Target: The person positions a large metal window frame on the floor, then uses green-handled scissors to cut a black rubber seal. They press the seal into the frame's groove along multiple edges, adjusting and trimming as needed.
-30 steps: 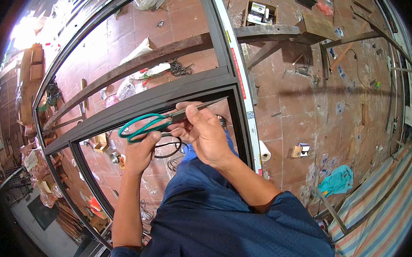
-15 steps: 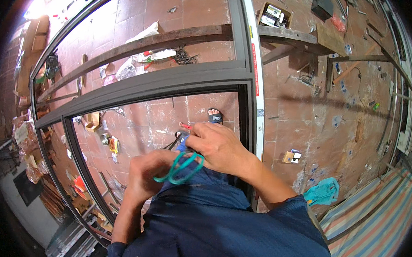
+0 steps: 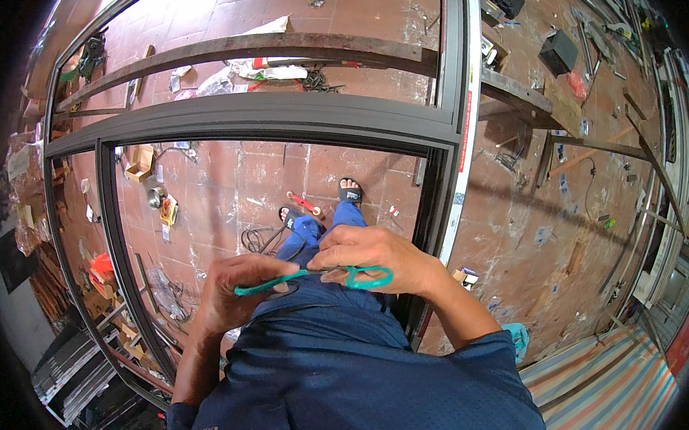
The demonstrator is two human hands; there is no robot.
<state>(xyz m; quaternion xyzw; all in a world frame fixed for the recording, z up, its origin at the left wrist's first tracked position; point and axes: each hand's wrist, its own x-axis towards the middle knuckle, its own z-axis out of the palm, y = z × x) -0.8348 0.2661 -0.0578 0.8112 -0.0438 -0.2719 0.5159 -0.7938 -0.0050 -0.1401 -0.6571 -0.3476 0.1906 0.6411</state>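
One person [image 3: 383,373] is standing before me, holding one pair of green-handled scissors [image 3: 266,289] at waist height. The left hand's [image 3: 236,283] grip is clasping one loop; the right hand's [image 3: 378,252] grip is pinching beside the other. Two black sandals [image 3: 350,194] are showing through one dark frame [image 3: 287,112], and one red tool [image 3: 304,204] is lying nearby.

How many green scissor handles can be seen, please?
2: the left handle at the left hand, partly covered; the right handle at the right hand. No others show.
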